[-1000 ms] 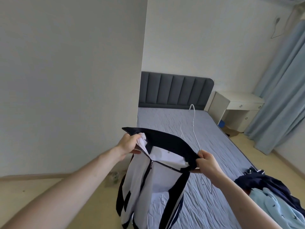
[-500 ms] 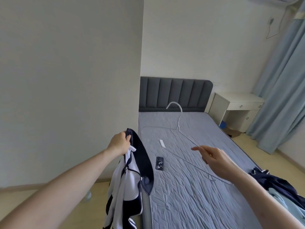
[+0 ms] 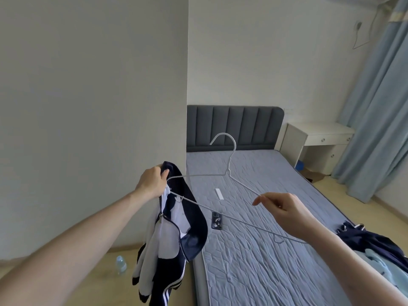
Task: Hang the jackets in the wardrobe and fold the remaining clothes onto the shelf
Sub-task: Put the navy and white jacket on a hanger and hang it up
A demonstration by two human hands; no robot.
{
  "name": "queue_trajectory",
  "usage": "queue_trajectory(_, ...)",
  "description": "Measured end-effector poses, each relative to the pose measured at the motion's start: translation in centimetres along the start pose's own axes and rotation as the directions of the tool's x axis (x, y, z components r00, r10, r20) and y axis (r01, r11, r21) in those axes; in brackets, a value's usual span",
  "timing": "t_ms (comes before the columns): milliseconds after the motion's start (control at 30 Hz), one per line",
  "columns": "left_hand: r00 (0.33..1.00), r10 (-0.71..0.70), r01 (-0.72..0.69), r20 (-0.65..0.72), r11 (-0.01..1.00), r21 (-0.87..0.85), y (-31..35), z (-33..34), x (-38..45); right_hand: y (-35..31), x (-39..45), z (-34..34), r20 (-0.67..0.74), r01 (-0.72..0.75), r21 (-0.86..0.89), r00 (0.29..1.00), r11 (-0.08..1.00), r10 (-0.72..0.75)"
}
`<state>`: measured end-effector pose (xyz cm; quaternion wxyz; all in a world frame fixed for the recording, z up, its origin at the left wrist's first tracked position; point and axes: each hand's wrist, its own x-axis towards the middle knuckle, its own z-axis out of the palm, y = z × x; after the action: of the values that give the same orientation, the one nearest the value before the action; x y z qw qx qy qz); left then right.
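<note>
At jacket [image 3: 174, 219] collar now, hanger [image 3: 223, 173] tip.

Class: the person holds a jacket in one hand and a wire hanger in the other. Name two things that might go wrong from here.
1. The left hand pinches only the collar of the jacket, so it may slip and drop beside the bed.
2. The right hand holds the white wire hanger in a light fingertip grip; it may twist while being threaded into the sleeve.
</note>
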<state>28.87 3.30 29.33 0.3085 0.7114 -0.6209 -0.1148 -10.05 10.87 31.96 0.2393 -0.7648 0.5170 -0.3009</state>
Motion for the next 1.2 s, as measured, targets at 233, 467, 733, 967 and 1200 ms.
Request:
queue_trajectory(233,0.995,0.087,-0.092,-0.041,0.984,-0.153,4.1,-1.5,-0.2,-0.8,0.3,3.7,0.064,0.01,0.0,0.998,1.0,-0.01)
queue_trajectory(467,0.98,0.199,-0.178,0.028,0.924,-0.34,8.9,-2.0,-2.0,-1.8,0.6,7.0,-0.058,-0.037,0.121,0.997,0.992,0.044)
queue_trajectory(733,0.855,0.454,-0.424,0.25,0.89,-0.166,10.6,-2.9,-3.1,-0.8,-0.1,6.6,-0.206,-0.029,0.314,0.974,0.949,0.097)
queue_trajectory(967,0.753,0.545,-0.618,0.369,0.778,0.112,9.5,-4.1,-0.2,-0.3,-0.7,6.3,-0.275,0.035,0.358,0.959,0.933,0.069)
queue_trajectory(1200,0.768,0.622,-0.635,0.152,0.77,0.063,9.1,-4.1,1.5,1.2,0.7,4.9,-0.429,0.012,0.43,0.883,0.903,0.193)
